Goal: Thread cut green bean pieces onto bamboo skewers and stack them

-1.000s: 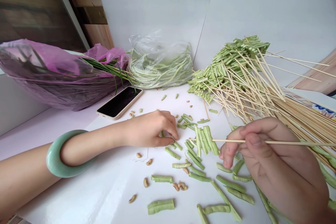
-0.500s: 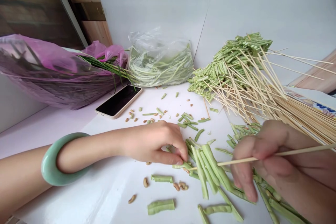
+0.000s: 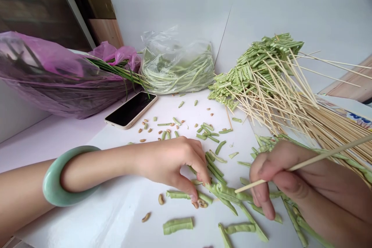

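Observation:
My right hand grips a thin bamboo skewer between thumb and fingers, pointing left. Several cut green bean pieces are threaded near its end; a short bit of the tip shows beyond them. My left hand, with a green bangle on its wrist, is open, thumb and index finger apart. Its fingertips are just left of the threaded pieces, over a loose bean piece and small brown seeds. Whether they touch is unclear. More cut beans lie partly hidden under my right hand.
Finished bean skewers are piled at the back right, beside bare bamboo skewers. A clear bag of long beans stands at the back. Left are a phone and a purple bag of greens. Bean bits are scattered mid-table.
My left thumb and index finger have parted and lowered toward the loose piece. The skewer has tilted more steeply, and the threaded beans have turned and dropped lower.

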### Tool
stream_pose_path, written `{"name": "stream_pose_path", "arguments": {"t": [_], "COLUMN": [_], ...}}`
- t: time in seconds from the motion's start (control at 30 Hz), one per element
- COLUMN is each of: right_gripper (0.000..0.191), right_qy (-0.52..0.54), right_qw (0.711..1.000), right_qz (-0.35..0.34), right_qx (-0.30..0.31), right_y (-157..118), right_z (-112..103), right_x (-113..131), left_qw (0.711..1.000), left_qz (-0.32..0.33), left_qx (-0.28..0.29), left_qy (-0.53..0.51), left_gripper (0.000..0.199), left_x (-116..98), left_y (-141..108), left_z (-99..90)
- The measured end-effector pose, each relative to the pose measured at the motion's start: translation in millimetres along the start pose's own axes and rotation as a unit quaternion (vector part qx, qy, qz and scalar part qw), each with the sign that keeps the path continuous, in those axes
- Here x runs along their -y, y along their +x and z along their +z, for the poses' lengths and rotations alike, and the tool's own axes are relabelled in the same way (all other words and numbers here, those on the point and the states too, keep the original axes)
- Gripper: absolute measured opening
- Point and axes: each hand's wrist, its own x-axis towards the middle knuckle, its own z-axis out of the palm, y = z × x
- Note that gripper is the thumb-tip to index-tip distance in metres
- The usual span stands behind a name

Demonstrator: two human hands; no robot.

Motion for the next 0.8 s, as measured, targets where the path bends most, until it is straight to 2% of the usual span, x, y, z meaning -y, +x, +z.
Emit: {"name": "stream_pose_path", "arguments": {"t": [0.13,0.37,0.8], "right_gripper": [0.017,0.017,0.018], "right_qy": [-0.05,-0.059,-0.103], "right_qw": [0.999,0.998,0.994], "right_qz": [-0.021,0.0,-0.011], "right_qx": [0.003,0.027,0.041], "right_y": [-1,-3,-6], "right_z": [6,12,11], "right_x": [-3,-7,-3], "left_qw": [1.0,1.0,1.0], "left_qz": [-0.003,0.004,0.008], "left_qx": [-0.001,-0.022,-0.014], "left_qy": [-0.008,0.006,0.017], "left_gripper": [0.013,0.011,0.01], "left_x": [2,6,6], "left_y": [0,-3,-2], "left_z": [-3.1,-5.8,-3.9]}}
